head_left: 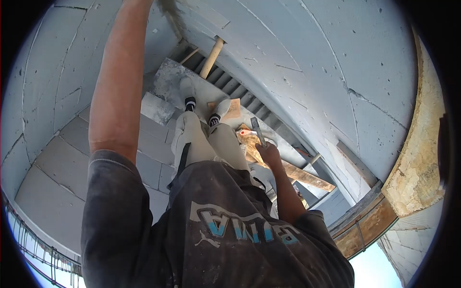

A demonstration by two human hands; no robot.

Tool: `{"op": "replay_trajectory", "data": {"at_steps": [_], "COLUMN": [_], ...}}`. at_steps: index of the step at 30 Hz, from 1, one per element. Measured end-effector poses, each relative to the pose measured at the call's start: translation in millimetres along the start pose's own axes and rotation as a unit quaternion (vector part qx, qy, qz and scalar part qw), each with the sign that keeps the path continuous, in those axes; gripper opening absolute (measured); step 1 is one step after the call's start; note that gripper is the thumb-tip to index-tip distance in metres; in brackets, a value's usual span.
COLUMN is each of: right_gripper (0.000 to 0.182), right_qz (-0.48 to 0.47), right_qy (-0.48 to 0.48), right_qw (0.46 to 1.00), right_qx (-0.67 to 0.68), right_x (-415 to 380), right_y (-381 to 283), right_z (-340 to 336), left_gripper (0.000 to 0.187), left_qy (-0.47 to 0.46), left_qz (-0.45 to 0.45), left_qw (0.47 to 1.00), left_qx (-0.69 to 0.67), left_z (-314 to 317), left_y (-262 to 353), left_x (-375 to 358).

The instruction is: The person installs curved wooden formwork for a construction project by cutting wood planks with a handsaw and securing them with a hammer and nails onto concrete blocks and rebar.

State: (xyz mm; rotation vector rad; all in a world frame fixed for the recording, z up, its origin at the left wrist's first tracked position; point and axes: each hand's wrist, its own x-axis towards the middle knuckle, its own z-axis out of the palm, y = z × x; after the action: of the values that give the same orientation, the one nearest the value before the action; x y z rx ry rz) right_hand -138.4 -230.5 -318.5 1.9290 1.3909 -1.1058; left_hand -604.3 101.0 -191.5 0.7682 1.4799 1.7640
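My right hand is closed around a narrow, flat grey hand tool, whose blade-like end points away from me. Its exact kind I cannot make out. Below that hand lie a wooden plank and a crumpled brownish sheet or bag. My left forearm reaches up past the top edge of the view, toward the grey walls, so the left hand itself is out of sight. Both my feet rest on a dusty grey board, with a flat tan piece beside my right shoe.
A round wooden post stands beyond my feet. Concrete steps descend alongside the board. Grey block walls rise on both sides. At the right is a curved wooden edge; steel bars show at the lower left.
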Motion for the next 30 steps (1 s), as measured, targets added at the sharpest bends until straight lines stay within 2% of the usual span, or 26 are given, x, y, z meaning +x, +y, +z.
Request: {"op": "replay_trajectory", "data": {"at_steps": [2,3,4,5,6,7,8,9,10,11,12,13,14,15,16,17,19,22,24,26,27,30], "right_gripper": [0.045,0.044,0.044,0.043,0.043,0.044,0.043,0.043,0.043,0.042,0.042,0.042,0.042,0.042,0.043,0.043,0.045,0.047,0.048,0.049,0.05,0.048], "right_qz": [0.118,0.172,0.197,0.219,0.237,0.251,0.256,0.258,0.259,0.241,0.255,0.251,0.25,0.247,0.246,0.243,0.225,0.195,0.181,0.174,0.159,0.175], "right_qy": [-0.074,-0.107,-0.114,-0.123,-0.133,-0.125,-0.112,-0.103,-0.099,-0.091,-0.098,-0.098,-0.092,-0.096,-0.098,-0.101,-0.099,-0.106,-0.098,-0.076,-0.012,0.17], "right_qw": [0.981,0.957,0.943,0.929,0.914,0.907,0.905,0.905,0.906,0.911,0.906,0.901,0.895,0.894,0.892,0.89,0.9,0.915,0.916,0.905,0.931,0.877], "right_qx": [0.138,0.209,0.241,0.272,0.3,0.315,0.319,0.321,0.32,0.322,0.322,0.34,0.359,0.362,0.366,0.371,0.361,0.337,0.345,0.382,0.329,0.413], "right_x": [-4,-9,-15,-19,-21,-27,-33,-39,-42,-45,-38,-37,-38,-36,-33,-32,-33,-33,-40,-55,-52,-87], "right_y": [14,22,35,50,63,76,84,90,93,93,106,105,105,103,99,97,92,90,88,84,86,75], "right_z": [8,10,14,22,31,38,40,42,45,45,60,65,67,68,70,71,73,79,78,75,95,129], "left_gripper": [0.068,0.067,0.068,0.058,0.05,0.046,0.035,0.03,0.031,0.031,0.031,0.032,0.034,0.035,0.037,0.039,0.048,0.052,0.051,0.049,0.048,0.054], "left_qy": [-0.038,-0.054,-0.084,-0.091,-0.166,-0.13,-0.118,-0.108,-0.088,-0.123,-0.219,-0.4,-0.541,-0.591,-0.427,-0.171,-0.204,-0.177,-0.175,-0.192,-0.201,-0.279], "left_qz": [-0.184,-0.275,-0.389,-0.451,-0.438,-0.56,-0.657,-0.655,-0.697,-0.699,-0.664,-0.54,-0.369,-0.244,-0.491,-0.645,-0.582,-0.507,-0.474,-0.461,-0.454,-0.489], "left_qw": [0.978,0.95,0.887,0.842,0.814,0.741,0.641,0.634,0.587,0.569,0.56,0.543,0.512,0.502,0.579,0.635,0.708,0.781,0.802,0.8,0.798,0.733], "left_qx": [0.086,0.14,0.234,0.28,0.344,0.348,0.379,0.396,0.403,0.415,0.444,0.503,0.556,0.582,0.491,0.388,0.344,0.32,0.318,0.333,0.342,0.382], "left_z": [-51,-81,-111,-140,-191,-226,-250,-258,-266,-282,-296,-319,-333,-309,-283,-208,-205,-145,-112,-95,-88,-86], "left_y": [-77,-114,-152,-181,-222,-240,-250,-233,-221,-217,-221,-243,-262,-252,-239,-182,-204,-183,-174,-176,-175,-183], "left_x": [-45,-78,-117,-170,-229,-281,-326,-373,-407,-435,-454,-466,-474,-458,-443,-402,-366,-304,-279,-272,-271,-283]}}
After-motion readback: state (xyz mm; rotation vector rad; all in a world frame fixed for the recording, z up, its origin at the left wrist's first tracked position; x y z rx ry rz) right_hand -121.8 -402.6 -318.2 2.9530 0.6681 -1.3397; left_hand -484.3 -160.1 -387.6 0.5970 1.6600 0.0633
